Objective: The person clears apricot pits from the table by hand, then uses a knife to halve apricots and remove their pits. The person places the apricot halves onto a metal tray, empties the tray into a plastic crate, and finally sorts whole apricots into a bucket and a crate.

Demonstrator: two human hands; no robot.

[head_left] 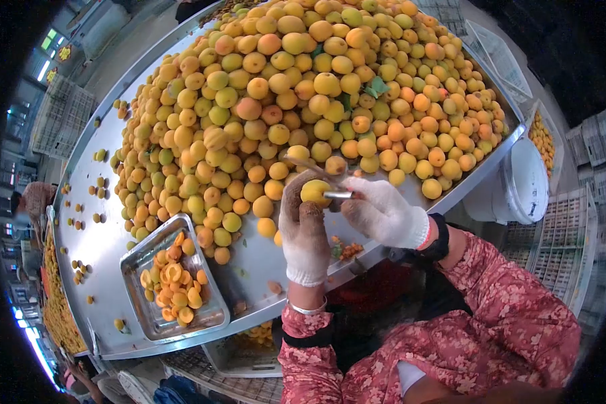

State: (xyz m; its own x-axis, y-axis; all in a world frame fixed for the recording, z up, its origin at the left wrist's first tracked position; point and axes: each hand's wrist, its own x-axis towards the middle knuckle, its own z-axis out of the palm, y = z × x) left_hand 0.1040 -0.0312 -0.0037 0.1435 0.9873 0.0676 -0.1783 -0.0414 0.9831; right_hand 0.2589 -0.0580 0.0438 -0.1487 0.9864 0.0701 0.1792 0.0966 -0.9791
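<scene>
My left hand (303, 232), in a soiled white glove, is closed around a yellow apricot (314, 192) above the table's near edge. Gripped in my right hand (387, 212), also gloved, is a small knife (339, 194) whose shiny metal part lies against the fruit's right side. The right fingers partly hide the tool. Just beyond both hands rises a large heap of whole apricots (269, 87). To the left of them, a steel tray (220, 306) holds orange apricot halves (175, 291).
The metal table (256, 266) has a raised rim along its near side. Scattered apricots (97, 192) lie at its left. A white bucket (525, 182) stands off the right edge, near plastic crates (562, 236). Another crate (246, 363) sits below the near edge. People are at the far left.
</scene>
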